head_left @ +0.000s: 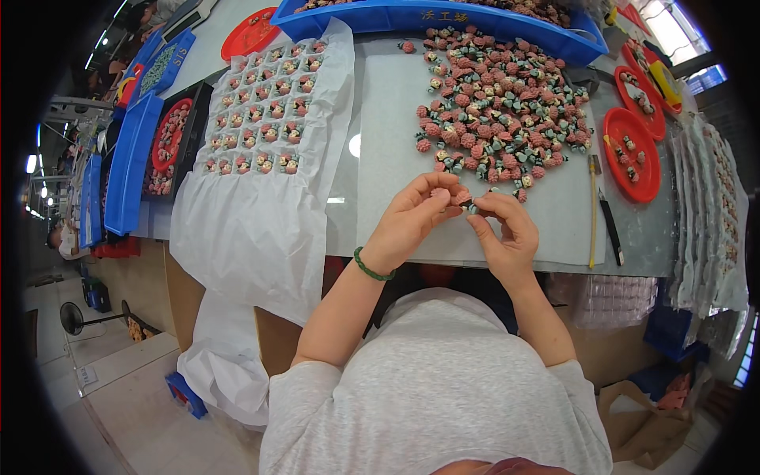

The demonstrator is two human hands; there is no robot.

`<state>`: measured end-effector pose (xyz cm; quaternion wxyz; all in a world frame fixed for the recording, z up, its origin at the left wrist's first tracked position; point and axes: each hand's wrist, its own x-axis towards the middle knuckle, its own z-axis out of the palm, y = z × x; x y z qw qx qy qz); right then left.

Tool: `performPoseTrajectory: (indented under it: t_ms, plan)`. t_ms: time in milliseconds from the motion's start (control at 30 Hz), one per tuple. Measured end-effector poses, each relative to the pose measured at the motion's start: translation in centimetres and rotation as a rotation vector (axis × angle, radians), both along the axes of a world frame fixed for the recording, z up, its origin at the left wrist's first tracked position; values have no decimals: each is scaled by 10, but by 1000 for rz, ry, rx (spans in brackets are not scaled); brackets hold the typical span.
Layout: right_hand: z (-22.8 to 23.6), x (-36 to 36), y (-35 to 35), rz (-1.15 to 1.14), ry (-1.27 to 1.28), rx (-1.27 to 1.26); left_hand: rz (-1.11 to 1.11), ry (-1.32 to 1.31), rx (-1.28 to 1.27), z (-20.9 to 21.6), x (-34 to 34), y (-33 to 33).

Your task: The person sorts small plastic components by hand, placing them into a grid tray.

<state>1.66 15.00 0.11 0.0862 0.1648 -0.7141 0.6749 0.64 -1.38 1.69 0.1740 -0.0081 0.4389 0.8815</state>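
Note:
Both hands meet over the near edge of a white sheet on the table. My left hand, with a green bead bracelet at its wrist, pinches a small figurine with a pink bumpy top and a greenish lower part. A second pink piece shows at its fingertips. My right hand has its thumb and fingers closed on the figurine's greenish end. Just beyond my hands spreads a large pile of similar figurines, pink, cream and green. To the left, a white-lined compartment tray holds rows of them.
A blue bin stands along the back. Red plates with a few figurines lie at right, near a black-handled tool and a thin yellow stick. Stacked filled trays stand at far right. Blue trays line the left.

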Motion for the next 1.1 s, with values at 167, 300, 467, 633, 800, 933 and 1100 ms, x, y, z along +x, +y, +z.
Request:
performPoseTrajectory:
  t_ms: [167,300,467,633,800,933,1100]
  plan:
    - [7,-7,6,68,9,119,56,-7,-156,6,-1,-3]
    - [15,-7,-5,94,-99,41,123,202,-319,-2,2,3]
    - [14,-9,-12,87,-231,-135,94,351,-432,-2,12,2]
    - [14,-8,-16,169,-254,-163,135,342,-376,4,18,-9]
    - [6,-7,-13,132,-246,-64,507,411,-771,23,1,-89]
    - [-2,0,-12,127,-225,-1,938,376,-1422,25,-9,-245]
    - [-13,5,-14,141,-238,80,957,167,-1927,11,7,-344]
